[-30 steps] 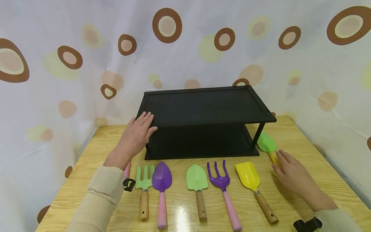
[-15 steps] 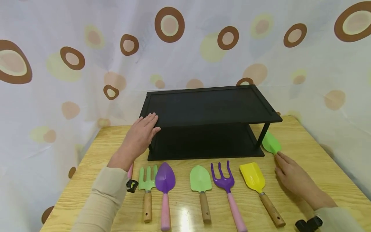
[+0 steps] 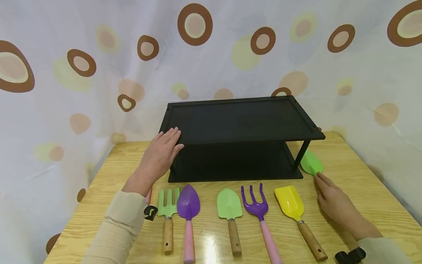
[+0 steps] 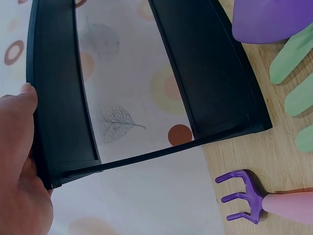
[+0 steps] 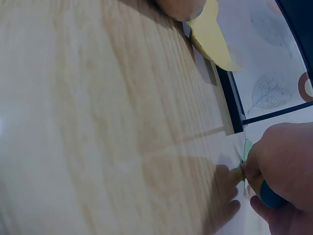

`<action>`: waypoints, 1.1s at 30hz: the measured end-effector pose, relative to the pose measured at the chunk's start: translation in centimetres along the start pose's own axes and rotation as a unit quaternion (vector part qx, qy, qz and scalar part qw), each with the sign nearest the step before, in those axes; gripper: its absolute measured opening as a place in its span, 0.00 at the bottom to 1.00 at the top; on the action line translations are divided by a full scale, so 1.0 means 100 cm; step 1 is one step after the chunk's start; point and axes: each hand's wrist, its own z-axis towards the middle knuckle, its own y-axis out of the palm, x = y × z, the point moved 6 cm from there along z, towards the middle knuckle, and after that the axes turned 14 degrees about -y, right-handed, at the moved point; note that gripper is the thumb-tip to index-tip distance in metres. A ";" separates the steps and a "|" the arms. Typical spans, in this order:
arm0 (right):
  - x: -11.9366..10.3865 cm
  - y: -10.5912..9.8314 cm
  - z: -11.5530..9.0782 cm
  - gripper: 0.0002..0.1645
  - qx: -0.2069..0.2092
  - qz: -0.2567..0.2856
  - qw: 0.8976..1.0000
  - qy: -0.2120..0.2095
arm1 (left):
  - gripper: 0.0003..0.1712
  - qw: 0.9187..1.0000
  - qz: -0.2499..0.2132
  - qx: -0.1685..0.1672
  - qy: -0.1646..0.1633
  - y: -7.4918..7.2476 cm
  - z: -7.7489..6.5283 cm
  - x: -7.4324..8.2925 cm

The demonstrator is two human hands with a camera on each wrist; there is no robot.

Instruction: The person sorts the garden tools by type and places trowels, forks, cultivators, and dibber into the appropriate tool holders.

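My left hand (image 3: 159, 156) rests on the front left corner of a black two-tier shelf (image 3: 235, 119), fingers lying straight over the top board. In the left wrist view its thumb touches the board's edge. My right hand (image 3: 337, 201) grips the handle of a small trowel with a light green blade (image 3: 311, 163), beside the shelf's right leg. Its blade points toward the back. In the right wrist view a blue-green handle end (image 5: 271, 196) shows in the hand; the fingers cover most of the handle.
In front of the shelf lie a green fork (image 3: 168, 209), a purple trowel (image 3: 188, 202), a green trowel (image 3: 229, 204), a purple rake (image 3: 256, 208) and a yellow shovel (image 3: 289, 202). A smaller purple rake (image 4: 250, 198) lies left on the wooden table (image 3: 108, 176). A patterned cloth (image 3: 214, 66) hangs behind.
My right hand has closed round the trowel's yellow handle, which was partly visible earlier. The head view has shifted slightly. My left hand stays on the shelf.
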 end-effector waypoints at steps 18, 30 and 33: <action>-0.005 -0.012 0.007 0.21 0.049 -0.010 0.999 -0.007 | 0.30 1.000 -0.005 0.001 -0.002 0.000 0.002 -0.001; -0.010 -0.031 0.010 0.22 0.108 -0.038 0.991 -0.064 | 0.30 1.000 -0.011 0.004 -0.003 0.000 0.001 -0.001; -0.013 -0.040 0.015 0.23 0.124 -0.044 0.988 -0.081 | 0.30 1.000 -0.009 0.002 -0.004 0.000 0.001 -0.001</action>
